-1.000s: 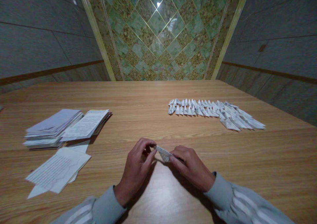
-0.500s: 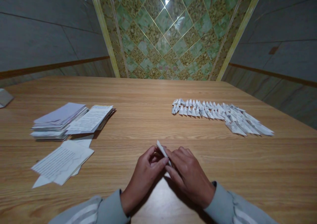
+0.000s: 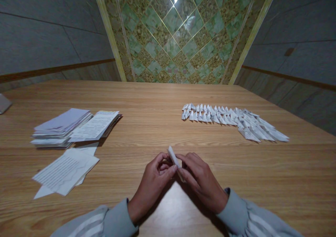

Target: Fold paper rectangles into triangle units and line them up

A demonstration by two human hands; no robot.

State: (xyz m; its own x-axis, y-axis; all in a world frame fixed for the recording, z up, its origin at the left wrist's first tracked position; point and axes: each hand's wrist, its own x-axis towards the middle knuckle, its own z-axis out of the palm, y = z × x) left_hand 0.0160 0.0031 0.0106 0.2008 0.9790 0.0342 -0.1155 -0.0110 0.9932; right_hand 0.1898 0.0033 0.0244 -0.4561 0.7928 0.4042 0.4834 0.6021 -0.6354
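Between both hands, just above the near part of the table, I hold a small folded piece of white paper (image 3: pixel 172 156), tilted up. My left hand (image 3: pixel 154 178) pinches its left side with thumb and fingers. On the other side my right hand (image 3: pixel 201 179) grips the paper's right and lower edge, the index finger lying near its upper part. The lower folds are partly hidden by the fingers. To the right, rows of folded paper pieces (image 3: pixel 212 115) with pointed tips stand close together, and flatter folded pieces (image 3: pixel 258 128) overlap at their near end.
At left a thick stack of paper sheets (image 3: pixel 61 125) sits beside a smaller pile of printed sheets (image 3: pixel 96 125). Loose printed sheets (image 3: pixel 65 172) lie in front of them. A pale object (image 3: pixel 4 104) is cut off at the left edge. Wooden tabletop (image 3: pixel 147 114) spans between walls.
The folded paper has turned slightly and shows more of its face between the hands. My right fingers have shifted a little along it. The piles and rows stay put.
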